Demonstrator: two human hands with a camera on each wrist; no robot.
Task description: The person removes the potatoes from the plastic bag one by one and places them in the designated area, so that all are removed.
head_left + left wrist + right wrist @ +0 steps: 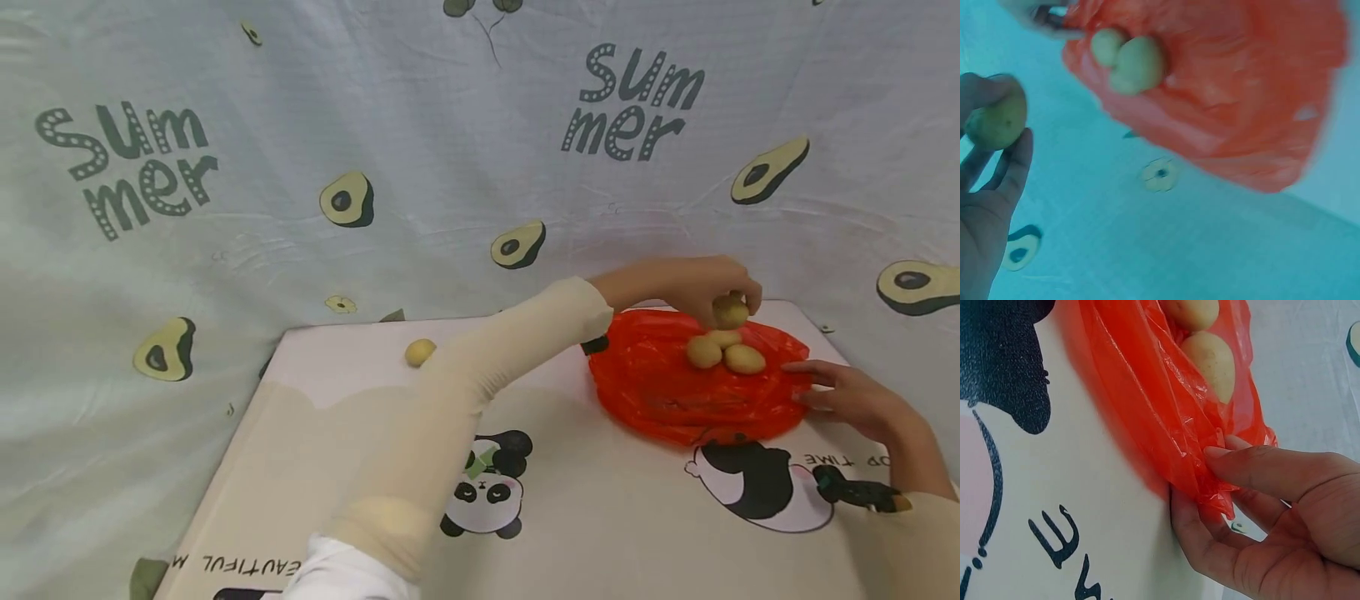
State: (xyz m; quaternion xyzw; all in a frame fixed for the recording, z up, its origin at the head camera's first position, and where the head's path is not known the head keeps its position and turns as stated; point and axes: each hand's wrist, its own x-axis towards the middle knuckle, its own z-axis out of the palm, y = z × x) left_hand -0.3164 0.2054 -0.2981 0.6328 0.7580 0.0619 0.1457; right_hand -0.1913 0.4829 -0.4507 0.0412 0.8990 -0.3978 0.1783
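Note:
My left hand [701, 287] grips a potato [730, 312] between thumb and fingers, held over a red plastic bag [660, 392]. In the left wrist view that potato [999, 115] shows at the fingertips, apart from the bag. Three more potatoes [744, 360] lie close together on the spread bag. My right hand [862, 400] is at the bag's right edge; in the right wrist view its thumb and fingers pinch the crumpled plastic [1213, 494]. Another potato [420, 352] sits alone near the table's back left, beside my left sleeve.
The table [600, 517] has a pale cover printed with pandas and lettering. Behind it hangs a curtain [420, 108] with avocado prints and the word summer. My left forearm [450, 417] stretches across the table's middle.

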